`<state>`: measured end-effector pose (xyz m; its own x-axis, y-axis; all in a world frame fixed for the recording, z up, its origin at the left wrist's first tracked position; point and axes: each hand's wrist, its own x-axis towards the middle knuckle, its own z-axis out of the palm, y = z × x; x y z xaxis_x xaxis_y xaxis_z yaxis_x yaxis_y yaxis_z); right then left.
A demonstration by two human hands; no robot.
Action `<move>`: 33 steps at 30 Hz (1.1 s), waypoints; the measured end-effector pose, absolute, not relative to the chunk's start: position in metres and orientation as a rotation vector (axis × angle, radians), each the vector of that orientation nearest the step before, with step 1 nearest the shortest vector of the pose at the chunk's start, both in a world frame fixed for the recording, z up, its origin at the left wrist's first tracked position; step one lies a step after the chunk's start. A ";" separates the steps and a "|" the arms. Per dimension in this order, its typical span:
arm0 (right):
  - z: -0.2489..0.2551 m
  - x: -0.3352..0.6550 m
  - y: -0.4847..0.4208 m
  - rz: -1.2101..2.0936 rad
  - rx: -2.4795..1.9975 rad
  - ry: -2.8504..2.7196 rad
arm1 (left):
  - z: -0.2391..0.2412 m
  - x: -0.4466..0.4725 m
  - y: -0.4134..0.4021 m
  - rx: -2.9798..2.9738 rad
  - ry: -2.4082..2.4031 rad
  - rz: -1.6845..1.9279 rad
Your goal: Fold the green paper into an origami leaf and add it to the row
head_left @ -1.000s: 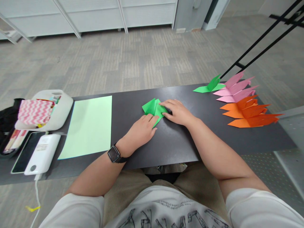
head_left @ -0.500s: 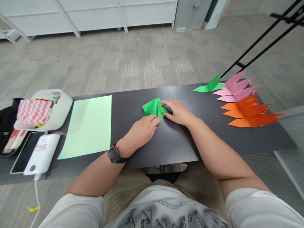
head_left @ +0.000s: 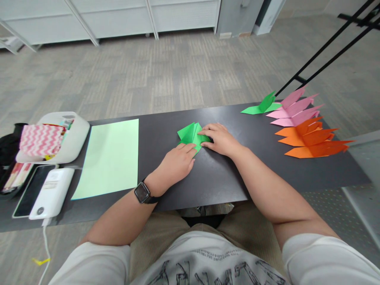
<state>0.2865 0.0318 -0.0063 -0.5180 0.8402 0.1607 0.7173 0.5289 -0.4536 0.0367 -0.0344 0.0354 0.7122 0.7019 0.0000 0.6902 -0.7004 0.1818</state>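
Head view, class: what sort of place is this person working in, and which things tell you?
Probably an office or classroom: grey carpet tiles and white cabinets behind a dark table holding a green folded sheet and orange folded pieces.

On the dark table [head_left: 222, 178], folded green paper [head_left: 190, 134] lies between a pale-green sheet [head_left: 109, 158] leftward and orange folded papers [head_left: 311, 140] rightward.

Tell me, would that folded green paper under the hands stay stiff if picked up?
Likely stiffer than a flat sheet: the folded green paper shows layered creases. Its flap lifts where the left hand and right hand are not pressing, so it may spring open. Probably very light, sliding easily on the smooth table.
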 end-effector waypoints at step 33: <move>-0.007 0.288 0.035 0.423 -1.236 -2.420 | 0.032 0.051 -0.034 2.813 1.224 0.092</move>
<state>0.2877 0.0349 -0.0070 -0.5357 0.8197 0.2029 0.7024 0.5659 -0.4318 0.0506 -0.0340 0.0323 0.6804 0.7324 0.0260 0.7280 -0.6795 0.0905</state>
